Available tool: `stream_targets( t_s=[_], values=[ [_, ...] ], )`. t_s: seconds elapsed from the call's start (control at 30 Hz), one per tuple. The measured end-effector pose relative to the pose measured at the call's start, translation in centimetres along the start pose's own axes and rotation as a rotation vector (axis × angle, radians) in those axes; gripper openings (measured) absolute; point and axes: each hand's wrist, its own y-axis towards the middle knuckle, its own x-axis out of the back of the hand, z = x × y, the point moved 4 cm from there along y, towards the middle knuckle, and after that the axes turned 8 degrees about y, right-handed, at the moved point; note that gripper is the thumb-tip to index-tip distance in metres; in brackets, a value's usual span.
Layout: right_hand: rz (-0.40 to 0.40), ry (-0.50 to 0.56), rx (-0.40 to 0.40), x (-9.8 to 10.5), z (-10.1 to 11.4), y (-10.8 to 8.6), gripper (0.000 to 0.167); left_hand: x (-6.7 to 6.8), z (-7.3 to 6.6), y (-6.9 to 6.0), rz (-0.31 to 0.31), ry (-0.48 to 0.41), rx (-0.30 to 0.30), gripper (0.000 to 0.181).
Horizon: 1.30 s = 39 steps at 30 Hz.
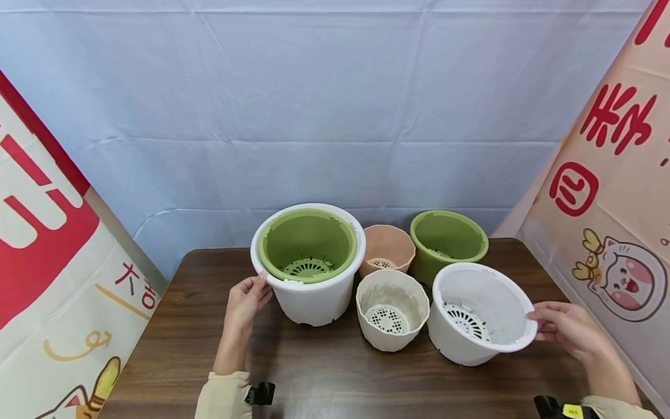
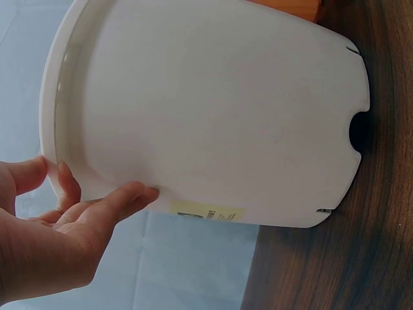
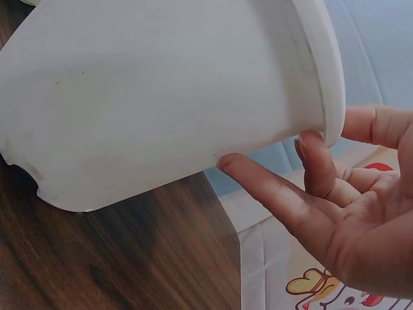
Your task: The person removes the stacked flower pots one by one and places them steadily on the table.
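My left hand (image 1: 248,298) pinches the rim of a large white flowerpot (image 1: 314,299) at its left side, thumb on the rim and fingers under it. Nested in that pot is a green pot (image 1: 309,235) with a slotted bottom. At the right, my right hand (image 1: 567,329) pinches the rim of another white flowerpot (image 1: 489,285), which leans to the right. In the right wrist view one fingertip (image 3: 235,165) touches that pot's outer wall. A pale label (image 2: 210,212) shows on the left pot's side in the left wrist view.
Between the white pots stand a cream faceted pot (image 1: 387,337) and, behind it, a peach pot (image 1: 384,241). A second green pot (image 1: 450,233) stands at the back right. All are on a dark wooden table (image 1: 340,384), with a pale cloth (image 1: 314,105) hanging behind.
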Motion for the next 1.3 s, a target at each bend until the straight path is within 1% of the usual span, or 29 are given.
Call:
stream_targets(
  t_s=[0.1, 0.17, 0.2, 0.23, 0.33, 0.43, 0.53, 0.63, 0.9, 1.0, 1.1, 1.17, 1.23, 1.3],
  values=[
    [-0.007, -0.008, -0.009, 0.0, 0.0, 0.0, 0.027, 0.1, 0.1, 0.0, 0.011, -0.017, -0.022, 0.038],
    [-0.014, -0.013, -0.01, -0.1, 0.0, -0.1, 0.027, 0.0, 0.0, -0.1, 0.005, -0.005, -0.009, 0.038],
    [-0.018, -0.016, -0.011, -0.2, 0.0, -0.1, 0.027, -0.1, 0.0, 0.0, -0.002, 0.006, 0.003, 0.035],
    [-0.02, -0.018, -0.012, -0.2, 0.1, -0.2, 0.027, -0.3, -0.7, -0.6, -0.04, 0.049, 0.048, 0.036],
    [-0.031, -0.028, -0.017, -0.4, 0.2, -0.2, 0.026, -0.5, -0.9, -0.6, -0.054, 0.067, 0.087, 0.03],
    [-0.047, -0.049, -0.036, -0.6, 0.3, -0.3, 0.024, -0.5, -0.9, -0.5, -0.055, 0.059, 0.105, 0.026],
    [-0.069, -0.067, -0.067, -0.6, 0.3, -0.4, 0.022, -0.5, -0.7, -0.4, -0.044, 0.052, 0.108, 0.027],
    [-0.073, -0.072, -0.083, -0.7, 0.3, -0.4, 0.021, -0.5, -0.5, -0.3, -0.039, 0.054, 0.106, 0.029],
    [-0.067, -0.089, -0.053, -0.4, 0.3, -0.3, 0.021, -0.5, -0.4, -0.2, -0.038, 0.058, 0.092, 0.03],
    [-0.081, -0.138, -0.076, -0.5, 0.6, -0.5, 0.018, -0.5, -0.3, -0.2, -0.036, 0.059, 0.09, 0.031],
    [-0.114, -0.223, -0.101, -0.7, 1.1, -0.6, 0.015, -0.5, -0.3, -0.2, -0.036, 0.06, 0.091, 0.031],
    [-0.125, -0.268, -0.097, -0.9, 1.4, -0.8, 0.013, -0.5, -0.3, -0.2, -0.041, 0.058, 0.092, 0.031],
    [-0.141, -0.28, -0.091, -1.0, 1.7, -0.9, 0.013, -0.5, -0.3, -0.2, -0.043, 0.057, 0.092, 0.03],
    [-0.144, -0.268, -0.083, -1.1, 1.9, -0.9, 0.013, -0.4, -0.3, -0.2, -0.043, 0.057, 0.091, 0.03]
  ],
)
